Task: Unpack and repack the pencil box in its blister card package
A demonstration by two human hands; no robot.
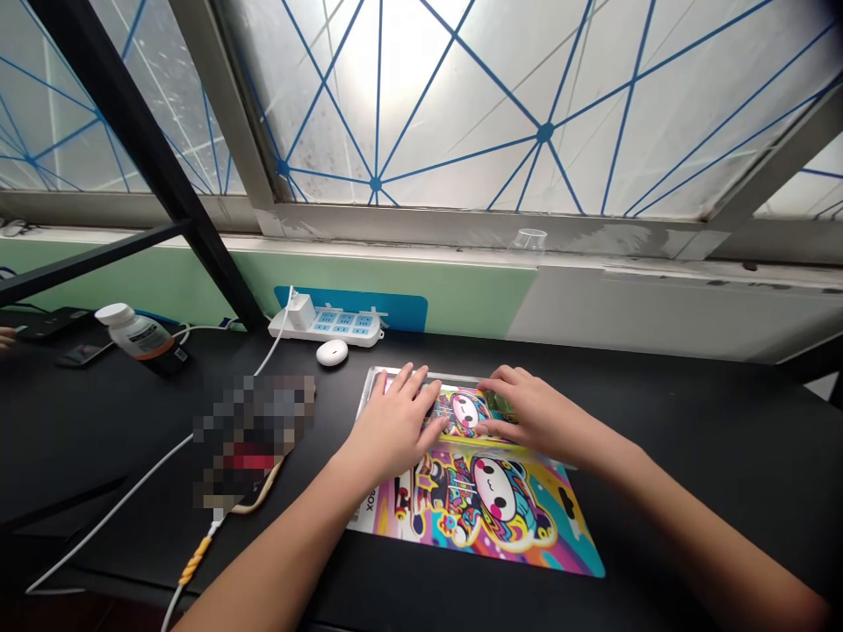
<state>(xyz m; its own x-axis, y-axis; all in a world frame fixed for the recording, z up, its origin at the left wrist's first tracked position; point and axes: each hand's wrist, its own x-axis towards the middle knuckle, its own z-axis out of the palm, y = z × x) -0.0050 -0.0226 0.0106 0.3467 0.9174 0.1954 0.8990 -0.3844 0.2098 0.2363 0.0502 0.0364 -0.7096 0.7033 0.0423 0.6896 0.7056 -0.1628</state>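
A brightly printed cardboard sheet (500, 509) with a cartoon character lies flat on the black desk in front of me. Along its far part sits a narrower printed pack (464, 411) with the same character, with a clear plastic rim (364, 391) around it. My left hand (401, 421) rests on the pack's left end, fingers stretched out and spread, covering that part. Over the right end curls my right hand (520, 404), its fingertips at the far side and thumb at the near side, gripping the pack. What lies under that palm is hidden.
Left of the sheet lies a blurred phone (256, 448) with a cable plugged in. Behind are a white earbud case (332, 353), a power strip (329, 323) and a tilted white-capped bottle (141, 338). A clear cup (530, 246) stands on the sill. A person's fingers (6, 336) show far left.
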